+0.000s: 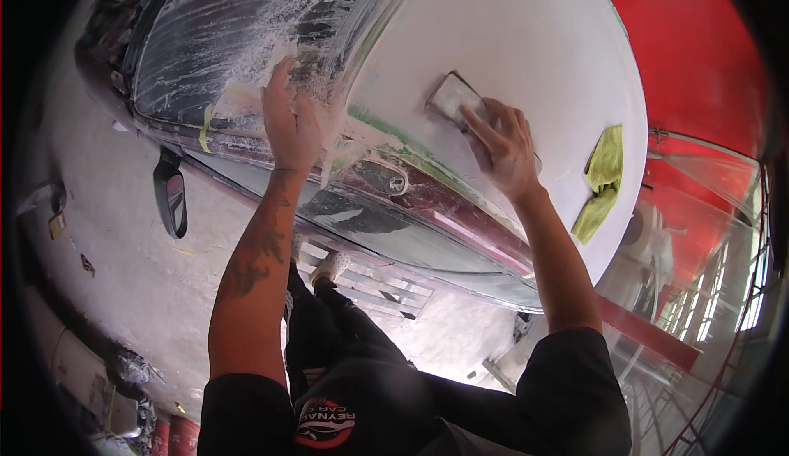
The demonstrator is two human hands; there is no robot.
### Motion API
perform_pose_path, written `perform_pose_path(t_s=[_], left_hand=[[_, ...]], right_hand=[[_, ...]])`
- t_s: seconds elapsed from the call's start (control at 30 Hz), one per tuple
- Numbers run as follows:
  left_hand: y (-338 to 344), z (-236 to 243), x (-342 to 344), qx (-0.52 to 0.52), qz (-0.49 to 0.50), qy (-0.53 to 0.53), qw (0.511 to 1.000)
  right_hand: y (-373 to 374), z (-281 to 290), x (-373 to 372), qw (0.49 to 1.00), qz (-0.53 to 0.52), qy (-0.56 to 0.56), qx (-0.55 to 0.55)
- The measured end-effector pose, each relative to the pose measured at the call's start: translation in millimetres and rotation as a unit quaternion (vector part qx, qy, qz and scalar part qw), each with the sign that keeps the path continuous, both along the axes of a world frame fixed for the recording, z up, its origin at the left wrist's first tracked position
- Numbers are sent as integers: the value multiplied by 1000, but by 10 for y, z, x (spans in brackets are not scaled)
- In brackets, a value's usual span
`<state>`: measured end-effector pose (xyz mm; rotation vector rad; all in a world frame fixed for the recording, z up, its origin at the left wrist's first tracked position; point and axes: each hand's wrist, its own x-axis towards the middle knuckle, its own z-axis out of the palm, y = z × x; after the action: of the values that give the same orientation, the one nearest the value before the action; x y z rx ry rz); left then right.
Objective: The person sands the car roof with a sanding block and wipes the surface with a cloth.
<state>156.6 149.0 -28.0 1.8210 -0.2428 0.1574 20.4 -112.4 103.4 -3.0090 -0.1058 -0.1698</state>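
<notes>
My right hand [501, 144] grips a pale rectangular sanding block [452, 94] against the car's matte, light-primed roof panel [427, 20], which has a greenish strip along its near edge. My left hand [292, 123] is at the dust-streaked windshield [197, 29] beside the roof's edge, fingers slightly bent; whether its fingertips press on the glass is unclear. Below my hands runs the dark maroon, dusty roof rail [444, 209]. A crumpled yellow-green cloth [604, 160] lies on the primed panel to the right of my right hand.
A side mirror [173, 193] juts out at left over the grey floor [115, 218]. A slatted platform [370, 292] lies by my feet. At right are a red panel [682, 45], translucent plastic and metal framework. Dark clutter and red containers [173, 435] sit at lower left.
</notes>
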Motion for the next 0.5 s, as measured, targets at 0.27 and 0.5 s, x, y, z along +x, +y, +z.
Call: perform_pose_path(t_s=[0.27,0.5], left_hand=[[-85,6,-9,-27,-27,21,999],[30,33,-5,-7,-30,9,999]], right_hand=[[-682,-287,1517,973,-75,-141,-168],[292,-184,587,993,-1,-6,-115]])
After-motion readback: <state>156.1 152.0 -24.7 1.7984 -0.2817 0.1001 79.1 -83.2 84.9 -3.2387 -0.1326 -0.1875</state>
